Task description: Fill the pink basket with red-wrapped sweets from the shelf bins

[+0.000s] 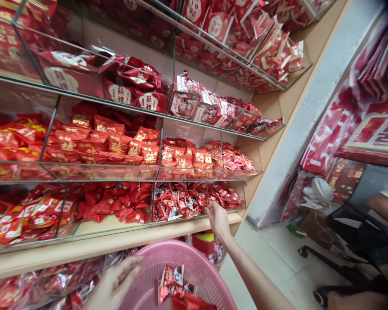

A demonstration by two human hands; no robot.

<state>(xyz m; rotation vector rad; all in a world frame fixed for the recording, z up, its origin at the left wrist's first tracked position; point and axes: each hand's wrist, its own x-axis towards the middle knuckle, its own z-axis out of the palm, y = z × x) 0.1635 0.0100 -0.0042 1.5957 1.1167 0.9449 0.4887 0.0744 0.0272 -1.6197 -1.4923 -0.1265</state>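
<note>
I see the shelf [116,239] over the pink basket [168,254]; left hand [117,280] loosely spread at the basket's left rim, right hand [218,218] curled, hold unclear, at the shelf's lower right edge beside red packets [181,200], probably light, slick: I'd pinch their ends.

One pink plastic basket [200,258] at six o'clock, two bare hands [218,217], one swivel chair [349,224] at four o'clock. Red packets [116,146] are too many to count.

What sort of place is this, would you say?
Probably a shop selling wedding sweets: divided shelves hold heaps of red packets, some with gold characters, and a pink basket below holds similar ones.
</note>
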